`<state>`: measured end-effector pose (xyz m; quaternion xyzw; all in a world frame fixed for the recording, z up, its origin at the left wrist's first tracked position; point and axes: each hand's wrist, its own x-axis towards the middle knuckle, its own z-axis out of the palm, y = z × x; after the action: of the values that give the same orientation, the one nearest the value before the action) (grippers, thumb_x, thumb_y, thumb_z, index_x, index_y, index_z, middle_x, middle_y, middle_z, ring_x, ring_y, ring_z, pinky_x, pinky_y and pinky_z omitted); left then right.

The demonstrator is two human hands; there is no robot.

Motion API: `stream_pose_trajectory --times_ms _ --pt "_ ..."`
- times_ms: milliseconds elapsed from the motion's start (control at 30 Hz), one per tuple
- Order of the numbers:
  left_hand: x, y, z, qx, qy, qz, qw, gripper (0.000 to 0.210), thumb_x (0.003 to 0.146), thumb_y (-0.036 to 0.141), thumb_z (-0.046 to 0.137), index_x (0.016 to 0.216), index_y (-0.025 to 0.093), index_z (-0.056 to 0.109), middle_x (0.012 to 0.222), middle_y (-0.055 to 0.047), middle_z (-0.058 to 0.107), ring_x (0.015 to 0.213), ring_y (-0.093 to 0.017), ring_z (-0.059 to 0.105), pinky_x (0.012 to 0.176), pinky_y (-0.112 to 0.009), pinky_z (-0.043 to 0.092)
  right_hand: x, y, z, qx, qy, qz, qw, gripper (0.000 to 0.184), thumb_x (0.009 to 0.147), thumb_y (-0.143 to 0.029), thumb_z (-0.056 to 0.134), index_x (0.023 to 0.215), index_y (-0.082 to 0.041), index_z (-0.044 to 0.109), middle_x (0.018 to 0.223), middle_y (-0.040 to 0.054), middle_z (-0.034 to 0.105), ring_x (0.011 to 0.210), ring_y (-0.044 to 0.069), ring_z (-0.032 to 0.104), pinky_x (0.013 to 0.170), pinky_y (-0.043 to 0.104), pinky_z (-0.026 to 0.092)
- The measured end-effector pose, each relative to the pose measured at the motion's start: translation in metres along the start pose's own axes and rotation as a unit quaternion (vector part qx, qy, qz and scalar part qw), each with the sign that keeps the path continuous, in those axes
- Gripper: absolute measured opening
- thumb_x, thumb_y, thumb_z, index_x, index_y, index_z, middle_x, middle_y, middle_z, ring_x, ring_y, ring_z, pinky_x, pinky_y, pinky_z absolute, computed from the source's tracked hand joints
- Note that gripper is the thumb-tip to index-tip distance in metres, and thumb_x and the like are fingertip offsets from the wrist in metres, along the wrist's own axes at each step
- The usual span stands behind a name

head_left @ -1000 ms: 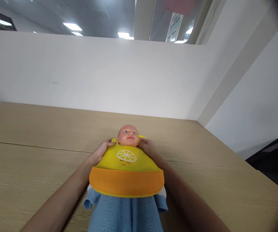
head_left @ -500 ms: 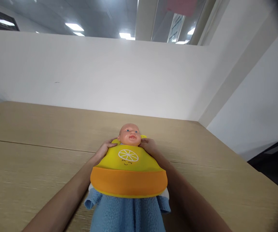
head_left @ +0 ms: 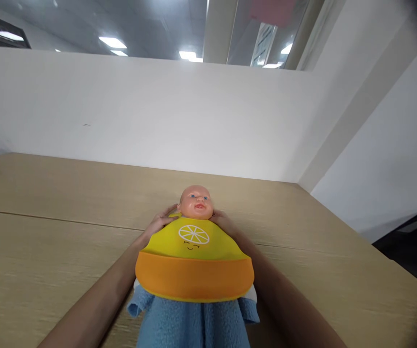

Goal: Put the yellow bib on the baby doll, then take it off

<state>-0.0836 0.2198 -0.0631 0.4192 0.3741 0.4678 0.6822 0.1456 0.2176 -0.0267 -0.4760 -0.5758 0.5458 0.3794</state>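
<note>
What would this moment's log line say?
doll | bib: over chest | left hand: touching bib's upper edge | right hand: opposite side, fingertips hidden

White wall (head_left: 157, 111), pale wooden table (head_left: 67, 188), bright ceiling lights (head_left: 112, 42)

**Site: office-type room, walled-in desk spot**

Reads as an office or similar workroom; exact use cannot be told. Evidence: broad pale wood-grain desk (head_left: 67, 188) below the left grip (head_left: 160, 223) and right grip (head_left: 223, 223); straight seam (head_left: 59, 220) runs out to the left of the left grip. Beyond both, a plain white wall (head_left: 157, 111) along the desk's far edge. Side wall (head_left: 386, 145), also white, to the right of the right grip. High beyond both: grey ceiling (head_left: 150, 21), flat bright light panels (head_left: 112, 42), pale column (head_left: 219, 29).
</note>
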Motion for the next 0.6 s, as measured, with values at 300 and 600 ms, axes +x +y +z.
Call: stream_pose_trajectory --times_ms 300,600 --pt "-0.003 0.007 0.012 0.015 0.005 -0.001 1.0 0.051 0.061 0.025 0.077 0.11 0.016 0.063 0.085 -0.005 0.074 0.072 -0.021 0.068 0.068 -0.029 0.049 0.004 0.006 -0.005 0.035 -0.044 0.007 0.998 0.031 0.064 -0.026 0.062 0.093 -0.019 0.07 0.099 0.0069 0.072 0.093 0.024 0.066 0.079 0.033 0.053" --pt "0.009 0.009 0.016 0.034 -0.045 -0.025 0.998 0.029 0.062 0.022 0.067 0.091 0.017 0.067 0.071 -0.001 0.069 0.064 -0.019 0.063 0.064 -0.029 0.045 0.004 0.011 -0.002 0.097 -0.053 -0.019 0.994 0.031 0.064 -0.025 0.062 0.092 -0.018 0.071 0.098 0.005 0.072 0.088 0.021 0.066 0.074 0.03 0.051"
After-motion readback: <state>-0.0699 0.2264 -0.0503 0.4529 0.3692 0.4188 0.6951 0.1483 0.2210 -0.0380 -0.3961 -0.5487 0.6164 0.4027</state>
